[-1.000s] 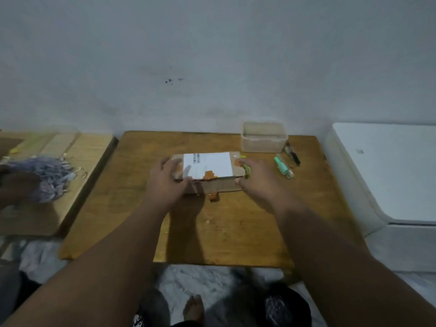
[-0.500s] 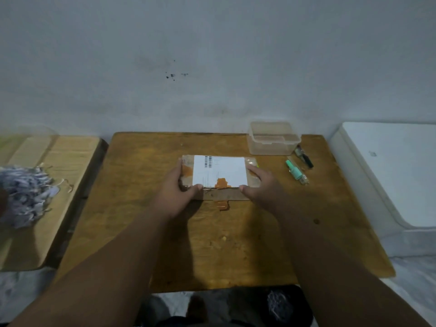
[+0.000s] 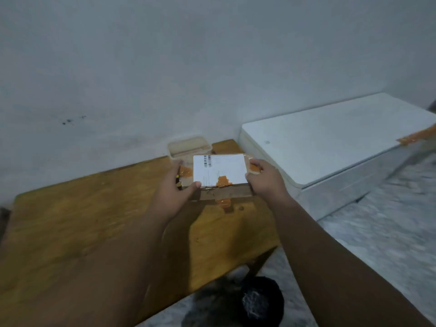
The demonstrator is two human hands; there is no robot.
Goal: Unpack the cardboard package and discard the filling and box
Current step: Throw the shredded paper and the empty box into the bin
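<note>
pale plaster wall met a worn, grainy wooden table, with a smooth white slab-like box to its right. my left hand and right hand were clamped on the ends of the flat cardboard package, held over the table's far right corner. its top wore a glossy white label and crinkled orange tape. a clear plastic tub sat just behind.
</note>
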